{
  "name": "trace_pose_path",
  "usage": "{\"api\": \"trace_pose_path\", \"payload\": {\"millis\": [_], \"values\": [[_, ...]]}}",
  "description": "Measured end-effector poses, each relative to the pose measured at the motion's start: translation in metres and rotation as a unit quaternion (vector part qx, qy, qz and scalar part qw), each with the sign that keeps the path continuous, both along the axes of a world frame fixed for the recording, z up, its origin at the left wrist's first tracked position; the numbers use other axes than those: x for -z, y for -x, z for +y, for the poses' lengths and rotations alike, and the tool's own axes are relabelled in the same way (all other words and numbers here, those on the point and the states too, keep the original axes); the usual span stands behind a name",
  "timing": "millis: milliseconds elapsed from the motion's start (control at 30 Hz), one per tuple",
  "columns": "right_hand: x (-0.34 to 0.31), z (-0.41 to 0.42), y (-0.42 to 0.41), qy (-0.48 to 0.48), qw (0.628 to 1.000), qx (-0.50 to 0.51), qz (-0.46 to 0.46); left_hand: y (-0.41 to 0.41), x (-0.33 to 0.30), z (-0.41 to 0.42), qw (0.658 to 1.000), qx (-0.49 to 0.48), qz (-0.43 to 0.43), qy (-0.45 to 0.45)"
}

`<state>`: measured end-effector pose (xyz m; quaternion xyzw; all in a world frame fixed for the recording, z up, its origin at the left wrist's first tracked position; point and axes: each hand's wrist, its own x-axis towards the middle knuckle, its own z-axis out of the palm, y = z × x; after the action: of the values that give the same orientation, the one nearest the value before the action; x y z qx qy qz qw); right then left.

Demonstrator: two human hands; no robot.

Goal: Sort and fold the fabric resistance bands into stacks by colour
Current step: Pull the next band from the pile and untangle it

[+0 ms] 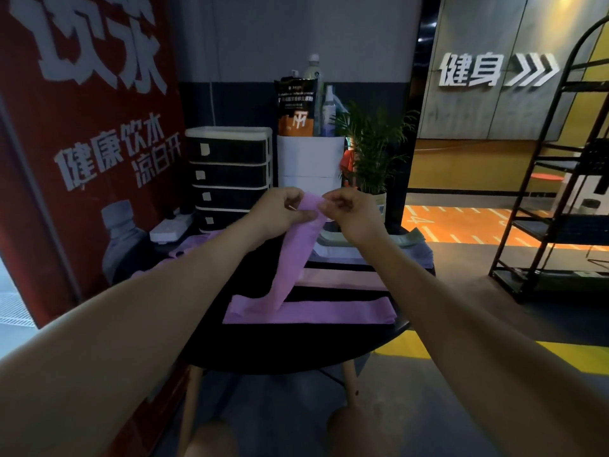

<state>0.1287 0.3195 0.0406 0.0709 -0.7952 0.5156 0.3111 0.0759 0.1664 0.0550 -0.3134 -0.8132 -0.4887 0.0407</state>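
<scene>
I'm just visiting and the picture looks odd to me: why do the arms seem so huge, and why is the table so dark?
Head view: the wide-angle lens stretches the forearms near the edges and bows straight lines like the shelf rack. Head view: the black table sits in dim light, while the orange floor behind glows brightly. Head view: the left hand and right hand pinching the purple band look slightly soft.

Single head-worn view — forward and down, close over the table (389, 331).
</scene>
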Motion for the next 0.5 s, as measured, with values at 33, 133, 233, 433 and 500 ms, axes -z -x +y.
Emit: {"api": "trace_pose_path", "payload": {"millis": [33,133,233,433,500], "values": [[-0.004,-0.002,0.000,0.022,1.000,-0.016,-0.009,0.000,-0.011,-0.001,1.000,-0.004,0.005,-0.014],[-0.009,-0.009,0.002,0.067,0.991,-0.079,-0.083,-0.004,-0.044,-0.003,0.996,-0.008,0.000,-0.089],[-0.008,-0.017,0.006,0.062,0.986,-0.106,-0.117,-0.008,-0.067,-0.005,0.983,0.006,-0.037,-0.180],[0.006,-0.011,0.008,-0.065,0.983,-0.057,-0.165,-0.002,-0.071,-0.025,0.948,-0.028,-0.103,-0.299],[0.014,-0.001,0.004,-0.101,0.974,-0.036,-0.199,0.002,-0.063,-0.035,0.935,-0.053,-0.123,-0.328]]}}
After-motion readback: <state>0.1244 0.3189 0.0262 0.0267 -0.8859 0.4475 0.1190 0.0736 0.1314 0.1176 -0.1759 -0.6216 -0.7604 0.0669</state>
